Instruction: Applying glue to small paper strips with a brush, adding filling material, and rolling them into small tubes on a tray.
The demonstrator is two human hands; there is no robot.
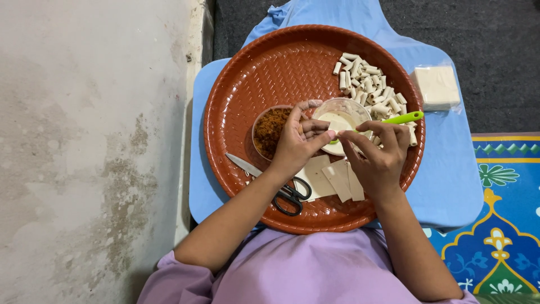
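sleeves: lilac sleeves (292, 276) nearest the camera, both forearms reaching out over the tray.
scissors: black-handled scissors (284, 191) lie just behind the left wrist, blades pointing left.
strips: flat pale dough strips (337, 177) lie under and just behind the fingers of both hands.
left hand: left hand (298, 141) has its fingers curled shut, tips pinching a small pale roll (332, 135).
right hand: right hand (379, 152) has its fingers closed on the roll's other end; a green spoon (402, 119) handle sticks out past its knuckles.
roll place: between the two sets of fingertips, held over the near rim of the white bowl.
roll handling: looks light, soft, easily crushed, maybe tacky; judged best held lightly at the two ends.
filling: bowl of brown crumbs (269, 130) just beyond the left fingers, partly covered by them.
paste: white bowl (340, 115) just beyond the fingertips.
done pile: heap of finished rolls (365, 84) beyond the right fingers.
tray: round red-brown tray (242, 84) carries all of it, on a blue board (444, 180).
far right: white wrapper stack (436, 87) on the board, well apart from the fingers.
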